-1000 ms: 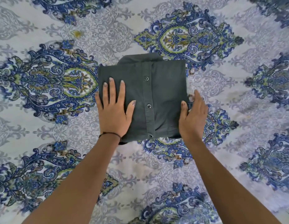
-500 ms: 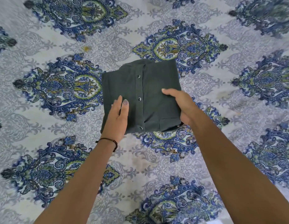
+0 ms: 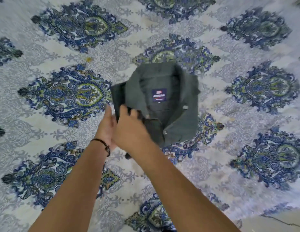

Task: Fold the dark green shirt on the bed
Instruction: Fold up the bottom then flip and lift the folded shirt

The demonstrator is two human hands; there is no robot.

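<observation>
Head view: the camera looks down on a bed (image 3: 229, 134) and on two bare forearms that reach forward from the lower edge; the picture is somewhat blurred.
Bedsheet: the bedsheet (image 3: 45, 124) is pale grey-white, printed with big blue and green ornaments in rows.
Shirt: the dark green shirt (image 3: 181, 121) is in a folded, nearly square packet at the middle of the bed, between four of the ornaments.
Shirt face: the collar (image 3: 177, 76) is on top and spread open, at the far side of the packet.
Label: a dark blue brand label (image 3: 159, 95) shows inside the neck; its text is too small to read.
Buttons: one pale button (image 3: 185, 107) is on the right collar tip, and another one sits lower on the front strip.
Right hand: the right hand (image 3: 130, 129) crosses over to the left near corner of the shirt and grips the cloth there, with curled fingers (image 3: 123, 109) on top of the edge.
Left hand: the left hand (image 3: 106, 128) is just beside the same corner and partly behind the right hand; its fingers are hidden, so open or closed cannot be told.
Wrist: a thin black bracelet (image 3: 104, 146) is around the left wrist.
Contact with bed: whether the held corner is lifted or lies flat cannot be told.
</observation>
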